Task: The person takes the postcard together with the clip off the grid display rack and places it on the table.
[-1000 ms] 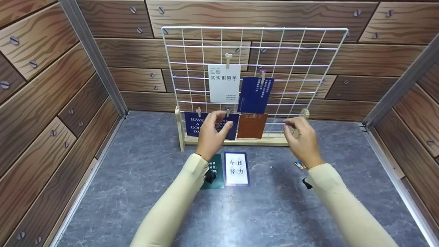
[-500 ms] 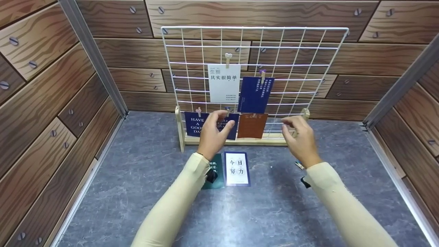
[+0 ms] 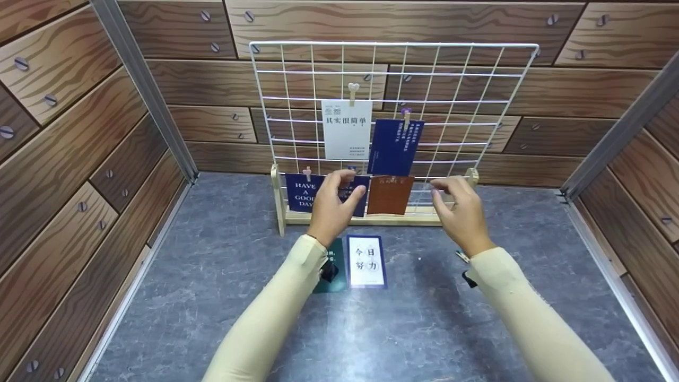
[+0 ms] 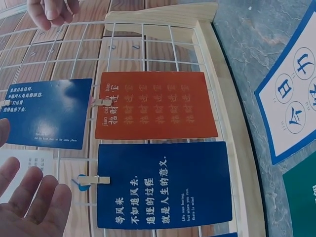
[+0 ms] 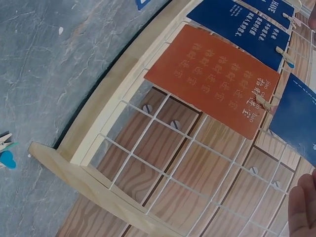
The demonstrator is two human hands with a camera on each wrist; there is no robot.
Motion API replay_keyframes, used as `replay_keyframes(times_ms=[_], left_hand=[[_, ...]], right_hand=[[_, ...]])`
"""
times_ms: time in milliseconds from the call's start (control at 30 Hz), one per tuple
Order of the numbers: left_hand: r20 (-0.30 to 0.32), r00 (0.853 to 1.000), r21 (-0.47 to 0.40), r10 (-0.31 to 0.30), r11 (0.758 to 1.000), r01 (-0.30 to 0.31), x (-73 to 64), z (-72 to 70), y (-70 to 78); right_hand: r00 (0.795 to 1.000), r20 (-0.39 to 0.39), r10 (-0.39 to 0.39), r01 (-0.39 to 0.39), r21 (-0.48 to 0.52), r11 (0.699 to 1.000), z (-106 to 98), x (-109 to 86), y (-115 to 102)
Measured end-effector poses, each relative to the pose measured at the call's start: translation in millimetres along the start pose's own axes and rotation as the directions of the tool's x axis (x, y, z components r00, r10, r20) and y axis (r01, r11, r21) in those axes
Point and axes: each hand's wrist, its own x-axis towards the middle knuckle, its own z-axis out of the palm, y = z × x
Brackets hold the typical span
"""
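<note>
My left hand [image 3: 335,206] hovers in front of a blue card [image 4: 165,185] that a small wooden clip [image 4: 96,180] fastens to the white wire grid [image 3: 455,98]. Its thumb and fingers are spread apart with no object between them. On the right, my right hand [image 3: 462,213] hangs loosely curved before the lower right of the grid, holding nothing. Between the hands hangs an orange card [image 3: 390,195], clipped at its top. Above it are a white card [image 3: 347,132] and another blue card [image 3: 395,148]; a "HAVE A GOOD DAY" card [image 3: 300,193] hangs at lower left.
A white card with a blue border [image 3: 366,261] and a dark green card [image 3: 336,281], partly covered by my left wrist, lie on the grey surface [image 3: 403,329]. A loose clip [image 5: 6,150] with a blue heart lies by the grid's wooden base [image 3: 424,218]. Wood-patterned walls surround it.
My left hand has drifted slightly right and my right hand slightly left, so they are a little closer together. The cards and grid have stayed in place.
</note>
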Motion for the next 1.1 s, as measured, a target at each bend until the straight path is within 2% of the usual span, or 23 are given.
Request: replay_keyframes(times_ms=[167, 400, 600, 800, 1100], left_hand=[[0.004, 1.000, 0.002, -0.003, 1.000, 0.003, 1.6, 1.1, 1.3], [0.020, 0.999, 0.050, -0.029, 0.998, 0.028, 7.7, 3.8, 1.9], [0.019, 1.000, 0.018, -0.024, 1.000, 0.023, 18.1, 7.2, 7.0], [0.022, 0.998, -0.036, -0.065, 0.997, 0.065, 30.8, 13.0, 11.1], [-0.004, 0.993, 0.000, -0.119, 0.993, 0.119, 43.7, 18.9, 18.0]], right_hand=[[1.000, 0.000, -0.006, 0.006, 0.005, 1.000, 1.6, 4.8, -1.2], [1.000, 0.015, -0.012, 0.012, -0.006, 1.000, 2.7, 19.9, -7.0], [1.000, 0.010, -0.026, 0.026, -0.043, 0.999, 3.6, 43.3, -14.3], [0.999, 0.037, -0.011, 0.014, -0.087, 0.996, 3.2, 71.4, -22.6], [0.996, 0.066, -0.057, 0.066, -0.145, 0.987, 0.6, 109.2, -32.3]])
